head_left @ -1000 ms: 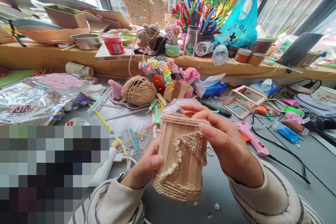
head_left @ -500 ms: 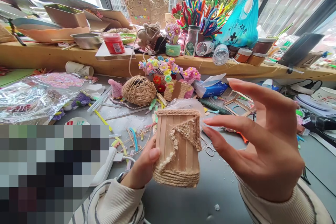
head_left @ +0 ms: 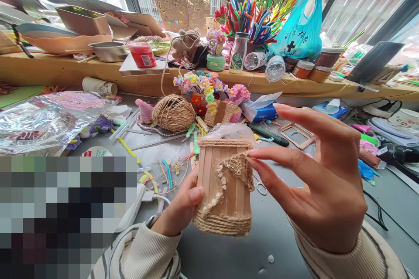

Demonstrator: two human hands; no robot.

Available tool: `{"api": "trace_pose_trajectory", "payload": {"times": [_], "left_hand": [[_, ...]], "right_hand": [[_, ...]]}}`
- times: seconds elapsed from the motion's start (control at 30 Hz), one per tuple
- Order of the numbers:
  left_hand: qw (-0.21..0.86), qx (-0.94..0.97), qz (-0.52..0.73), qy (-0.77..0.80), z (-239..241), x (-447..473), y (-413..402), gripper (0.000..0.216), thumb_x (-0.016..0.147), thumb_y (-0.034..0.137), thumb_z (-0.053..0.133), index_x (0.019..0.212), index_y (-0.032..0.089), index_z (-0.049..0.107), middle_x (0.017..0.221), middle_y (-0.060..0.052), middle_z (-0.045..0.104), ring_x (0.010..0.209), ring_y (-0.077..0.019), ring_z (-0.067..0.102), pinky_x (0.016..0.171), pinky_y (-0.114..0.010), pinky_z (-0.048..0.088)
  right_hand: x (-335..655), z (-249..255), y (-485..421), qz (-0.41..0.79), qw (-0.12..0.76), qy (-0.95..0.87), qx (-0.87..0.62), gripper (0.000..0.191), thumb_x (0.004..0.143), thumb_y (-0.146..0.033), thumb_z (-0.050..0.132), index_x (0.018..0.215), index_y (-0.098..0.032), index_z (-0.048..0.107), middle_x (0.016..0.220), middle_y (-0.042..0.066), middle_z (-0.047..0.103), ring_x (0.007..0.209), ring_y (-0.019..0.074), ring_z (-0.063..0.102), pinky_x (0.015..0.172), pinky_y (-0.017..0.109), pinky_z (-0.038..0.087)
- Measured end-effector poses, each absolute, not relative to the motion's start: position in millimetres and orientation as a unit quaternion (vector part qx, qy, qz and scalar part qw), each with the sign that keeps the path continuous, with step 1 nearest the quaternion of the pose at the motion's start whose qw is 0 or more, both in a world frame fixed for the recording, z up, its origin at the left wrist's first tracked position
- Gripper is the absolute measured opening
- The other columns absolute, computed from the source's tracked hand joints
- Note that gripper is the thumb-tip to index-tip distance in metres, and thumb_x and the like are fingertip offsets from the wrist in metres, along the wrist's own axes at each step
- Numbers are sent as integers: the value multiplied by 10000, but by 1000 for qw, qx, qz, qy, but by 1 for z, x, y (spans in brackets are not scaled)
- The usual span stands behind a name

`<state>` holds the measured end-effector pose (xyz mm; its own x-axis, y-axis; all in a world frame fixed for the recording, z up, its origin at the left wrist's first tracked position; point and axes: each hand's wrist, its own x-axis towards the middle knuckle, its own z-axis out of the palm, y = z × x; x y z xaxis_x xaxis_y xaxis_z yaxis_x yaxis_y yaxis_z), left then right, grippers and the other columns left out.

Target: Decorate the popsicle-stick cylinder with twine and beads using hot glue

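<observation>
My left hand (head_left: 178, 211) is closed round a small cup made of popsicle sticks (head_left: 222, 187), bound with jute twine at rim and base and bearing a burlap patch (head_left: 241, 169). It holds the cup upright above the grey table (head_left: 229, 257). My right hand (head_left: 319, 178) is open with fingers spread, and two fingertips touch the burlap patch at the cup's upper right edge. Clear plastic (head_left: 231, 130) shows in the cup's mouth.
A ball of jute twine (head_left: 173, 113) lies behind the cup, beside a stick basket of pipe-cleaner flowers (head_left: 212, 96). Small scissors (head_left: 260, 186), a tissue pack (head_left: 263, 109), a wooden frame (head_left: 297, 134) and cables lie to the right. A cluttered wooden shelf (head_left: 49, 72) runs along the window.
A second ago my right hand was wrapped over the cup's top; it then came off, spread open, and now touches the burlap patch with its fingertips. The cup stays in my left hand.
</observation>
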<state>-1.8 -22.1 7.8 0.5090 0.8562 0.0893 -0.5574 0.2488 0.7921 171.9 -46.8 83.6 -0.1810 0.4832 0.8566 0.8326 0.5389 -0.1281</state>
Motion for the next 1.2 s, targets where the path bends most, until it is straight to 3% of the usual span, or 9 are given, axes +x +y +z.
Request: {"api": "trace_pose_trajectory", "payload": {"times": [0.77, 0.97, 1.2], "left_hand": [[770, 374, 471, 214, 9, 0, -23, 530, 615, 466, 717, 1095, 247, 670, 1023, -66, 704, 984, -316, 628, 830, -389, 513], [770, 372, 472, 217, 10, 0, -23, 570, 609, 475, 721, 1130, 254, 653, 1028, -61, 704, 996, -314, 623, 852, -391, 503], [771, 384, 458, 219, 10, -2, -23, 614, 623, 488, 709, 1179, 244, 618, 886, -59, 733, 936, -300, 646, 906, -407, 462]], "right_hand": [[172, 83, -47, -191, 465, -741, -445, 82, 758, -160, 638, 801, -226, 661, 1255, 44, 497, 1185, 243, 420, 1021, 431, 362], [171, 86, -46, -196, 449, -751, -443, 62, 760, -175, 638, 783, -228, 659, 1236, 51, 503, 1182, 229, 419, 1057, 417, 307], [171, 85, -47, -209, 445, -751, -440, 70, 760, -165, 631, 779, -230, 651, 1235, 48, 507, 1184, 232, 416, 1067, 435, 290]]}}
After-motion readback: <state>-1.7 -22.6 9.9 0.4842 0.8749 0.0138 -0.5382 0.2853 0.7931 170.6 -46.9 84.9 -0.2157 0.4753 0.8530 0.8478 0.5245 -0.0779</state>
